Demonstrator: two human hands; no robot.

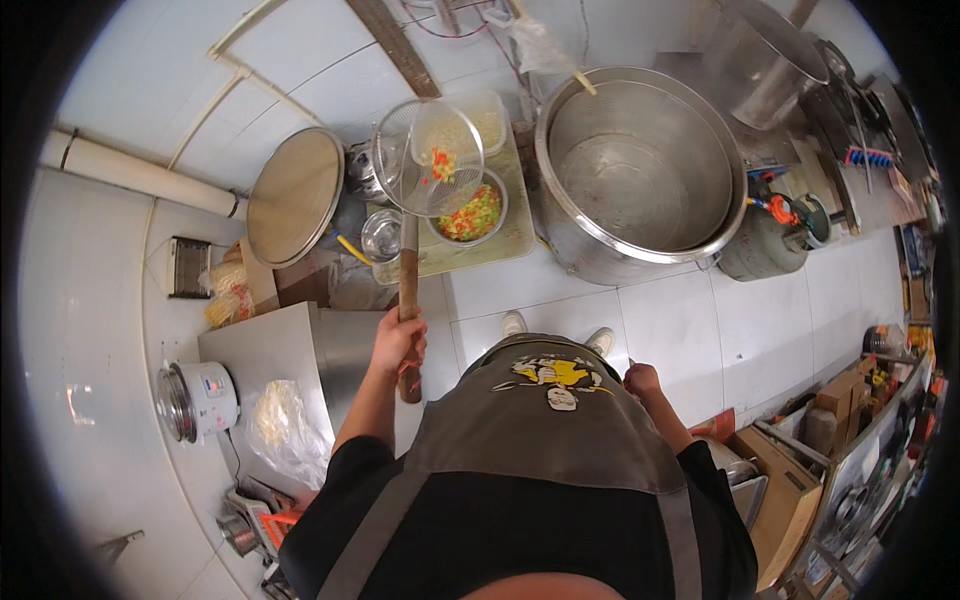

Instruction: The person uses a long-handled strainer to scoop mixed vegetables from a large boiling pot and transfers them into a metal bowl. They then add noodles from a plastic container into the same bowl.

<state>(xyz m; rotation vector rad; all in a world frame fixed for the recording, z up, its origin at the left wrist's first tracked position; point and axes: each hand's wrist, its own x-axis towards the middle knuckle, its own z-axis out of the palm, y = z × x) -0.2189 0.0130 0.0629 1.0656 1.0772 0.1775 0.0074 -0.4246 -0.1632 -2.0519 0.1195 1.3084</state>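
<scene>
My left hand is closed round the wooden handle of a wire-mesh strainer, which holds a little diced red and yellow food. Beneath and beside its mesh, a metal bowl of chopped red and green vegetables and a translucent plastic tub of pale food stand on a greenish board. An empty-looking small metal bowl is at the board's left edge. At my right side, beside the apron, is my right hand, its fingers curled; whether it holds something cannot be told.
A large steel pot stands ahead, right of the board, with a gas cylinder beside it. A round lid leans at the left. Nearer are a steel cabinet, a rice cooker and, at right, a cardboard box.
</scene>
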